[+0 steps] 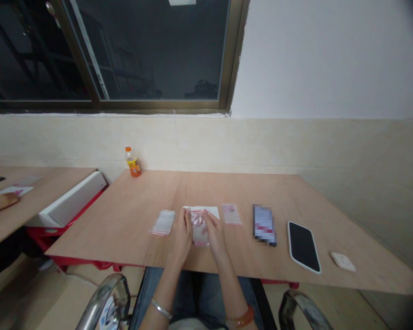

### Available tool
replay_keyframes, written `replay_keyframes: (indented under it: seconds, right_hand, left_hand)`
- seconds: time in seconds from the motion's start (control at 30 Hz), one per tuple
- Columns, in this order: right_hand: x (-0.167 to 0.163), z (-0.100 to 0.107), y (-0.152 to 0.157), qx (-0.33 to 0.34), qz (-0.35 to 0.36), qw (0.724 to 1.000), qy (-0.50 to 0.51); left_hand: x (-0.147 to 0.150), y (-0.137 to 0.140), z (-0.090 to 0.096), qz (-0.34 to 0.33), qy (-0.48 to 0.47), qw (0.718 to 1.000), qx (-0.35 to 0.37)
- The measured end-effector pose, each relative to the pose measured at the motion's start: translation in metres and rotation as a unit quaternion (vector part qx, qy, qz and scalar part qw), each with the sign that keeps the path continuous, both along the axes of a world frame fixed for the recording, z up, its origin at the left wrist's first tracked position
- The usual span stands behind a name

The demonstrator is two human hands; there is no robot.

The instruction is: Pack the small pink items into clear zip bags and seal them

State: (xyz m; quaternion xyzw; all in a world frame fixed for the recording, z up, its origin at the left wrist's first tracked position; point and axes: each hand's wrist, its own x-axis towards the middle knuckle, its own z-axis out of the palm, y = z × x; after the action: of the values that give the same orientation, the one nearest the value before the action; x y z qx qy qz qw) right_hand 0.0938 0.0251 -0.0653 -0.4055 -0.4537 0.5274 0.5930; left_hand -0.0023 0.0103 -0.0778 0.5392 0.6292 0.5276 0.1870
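Observation:
Between my two hands is a small clear zip bag (200,231) with a red line along its top edge and small pink bits near its bottom. My left hand (183,236) is closed on the bag's upper left edge. The upper right edge is pinched by my right hand (216,234). A white sheet of paper (211,210) lies just behind the bag, partly covered by my fingers. To the left rests a stack of clear bags (164,222) with red edges. Another clear bag (231,214), with small pink bits inside, lies flat to the right.
On the right of the wooden table (261,188) lie a blurred-out phone (264,224), a white-edged dark device (303,246) and a white flat object (343,261). An orange drink bottle (133,163) stands at the back left. Another person's hand (5,201) rests on the neighbouring table.

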Motion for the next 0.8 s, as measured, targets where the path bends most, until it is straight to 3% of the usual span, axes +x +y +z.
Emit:
replay_keyframes:
  seconds: [0.27,0.43,0.6,0.8]
  right_hand:
    - [0.015,-0.005,0.007,0.019,0.038,0.998,-0.056]
    - [0.037,-0.004,0.012,0.041,0.064,0.990,-0.122]
    - [0.069,-0.007,0.015,0.011,0.157,0.973,-0.167]
    - [0.106,-0.018,0.022,-0.036,0.159,0.968,-0.189]
  left_hand:
    - [-0.002,0.007,-0.003,-0.026,-0.039,0.999,0.023]
    - [-0.007,0.017,-0.010,-0.095,-0.066,0.993,0.005]
    - [-0.006,0.019,-0.006,-0.145,0.002,0.989,0.030]
    - [0.010,0.020,0.006,-0.227,0.019,0.973,-0.030]
